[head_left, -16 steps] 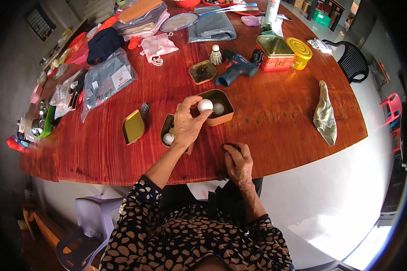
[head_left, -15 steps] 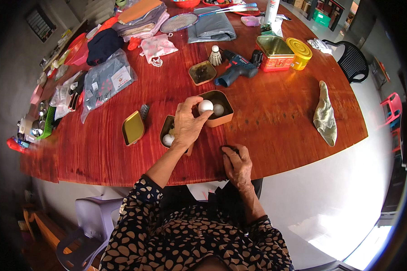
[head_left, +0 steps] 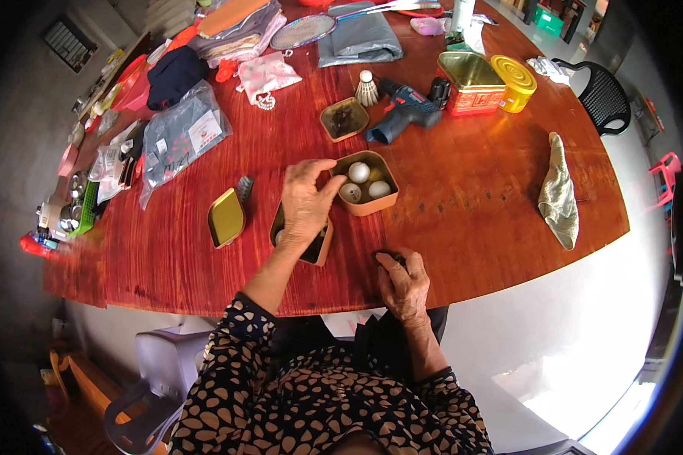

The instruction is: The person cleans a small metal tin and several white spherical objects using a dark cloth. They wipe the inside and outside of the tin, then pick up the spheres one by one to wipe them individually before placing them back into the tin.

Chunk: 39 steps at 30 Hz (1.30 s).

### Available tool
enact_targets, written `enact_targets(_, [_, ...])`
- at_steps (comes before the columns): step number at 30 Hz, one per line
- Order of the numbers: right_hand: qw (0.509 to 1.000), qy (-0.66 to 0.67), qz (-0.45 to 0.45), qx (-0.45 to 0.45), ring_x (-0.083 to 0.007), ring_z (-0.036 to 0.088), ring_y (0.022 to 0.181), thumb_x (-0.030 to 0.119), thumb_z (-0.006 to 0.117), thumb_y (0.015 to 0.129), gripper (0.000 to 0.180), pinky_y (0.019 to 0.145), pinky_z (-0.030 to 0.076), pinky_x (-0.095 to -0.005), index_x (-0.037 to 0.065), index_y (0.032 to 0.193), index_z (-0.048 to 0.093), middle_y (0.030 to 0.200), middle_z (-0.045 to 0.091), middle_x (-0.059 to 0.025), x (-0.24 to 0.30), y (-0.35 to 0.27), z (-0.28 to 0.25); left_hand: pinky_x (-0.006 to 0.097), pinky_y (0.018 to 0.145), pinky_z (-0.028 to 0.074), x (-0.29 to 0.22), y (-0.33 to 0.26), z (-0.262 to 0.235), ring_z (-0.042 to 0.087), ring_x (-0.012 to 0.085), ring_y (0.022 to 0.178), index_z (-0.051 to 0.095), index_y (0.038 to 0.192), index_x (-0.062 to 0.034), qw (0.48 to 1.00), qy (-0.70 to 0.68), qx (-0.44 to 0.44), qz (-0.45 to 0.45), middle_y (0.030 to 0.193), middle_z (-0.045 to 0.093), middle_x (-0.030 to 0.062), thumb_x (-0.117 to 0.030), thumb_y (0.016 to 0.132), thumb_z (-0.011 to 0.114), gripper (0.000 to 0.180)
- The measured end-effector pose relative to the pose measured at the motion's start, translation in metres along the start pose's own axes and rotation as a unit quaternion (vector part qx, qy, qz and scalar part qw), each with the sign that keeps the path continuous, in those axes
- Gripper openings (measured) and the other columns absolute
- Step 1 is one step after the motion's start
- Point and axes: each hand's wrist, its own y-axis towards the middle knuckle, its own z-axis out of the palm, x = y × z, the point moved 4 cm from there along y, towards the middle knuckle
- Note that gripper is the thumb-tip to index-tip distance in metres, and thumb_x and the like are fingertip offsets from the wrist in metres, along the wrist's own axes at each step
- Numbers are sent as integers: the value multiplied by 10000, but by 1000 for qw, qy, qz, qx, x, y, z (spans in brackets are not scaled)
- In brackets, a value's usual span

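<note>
My left hand [head_left: 303, 203] hovers by the left rim of a tan rounded-square tin [head_left: 373, 206], its thumb and fingers apart with nothing between them. Inside that tin lie several balls, among them a white table tennis ball [head_left: 359, 173]. Below my left hand stands a second tan tin [head_left: 320, 254], mostly covered by the hand; a bit of white shows in it. My right hand [head_left: 404, 287] rests near the table's front edge with its fingers curled over something dark that I cannot make out.
A gold lid [head_left: 226, 218] lies at left. Beyond the tins are a small tin with dark contents [head_left: 344, 120], a shuttlecock [head_left: 367, 89], a cordless drill [head_left: 408, 112], a red tin [head_left: 474, 95] and a yellow tub [head_left: 514, 82]. A pale cloth [head_left: 558, 199] lies at right.
My left hand has let go of the white ball into the right tin and drawn slightly left. More balls now show inside that tin. My right hand stays by the table's edge.
</note>
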Motion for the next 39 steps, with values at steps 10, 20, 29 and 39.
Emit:
enact_targets(10, [1000,-2,11,2,-289,615,827,-56,656,711,283,668,530,-348,60,969,677,1011,567,-150,1,-1,3,402,877,339,12,-42,-85,453,280,1027,721,743,-126,963,245,111,16,1015,530,47,-268,561,828,255])
enact_targets(20, [1000,-12,18,10,-312,603,841,-14,654,712,299,677,538,-384,100,987,681,1009,560,-148,1,-3,4,501,995,199,16,-50,-69,280,339,1255,750,768,-108,892,371,258,-27,1300,407,147,-385,563,813,350])
enact_targets(29, [1000,5,20,22,-318,604,850,-6,635,740,262,717,528,-374,66,989,670,1005,572,-164,6,-2,3,459,937,256,4,-50,-84,349,305,1169,720,754,-77,944,284,161,-55,1213,470,99,-280,538,833,318])
enact_targets(39, [914,333,219,-80,-213,613,900,-12,515,859,235,772,491,-314,-9,1084,585,972,596,-140,36,24,-27,254,707,549,-28,-100,-64,624,132,914,564,1128,-29,740,-617,73,-257,1052,643,90,37,777,716,388])
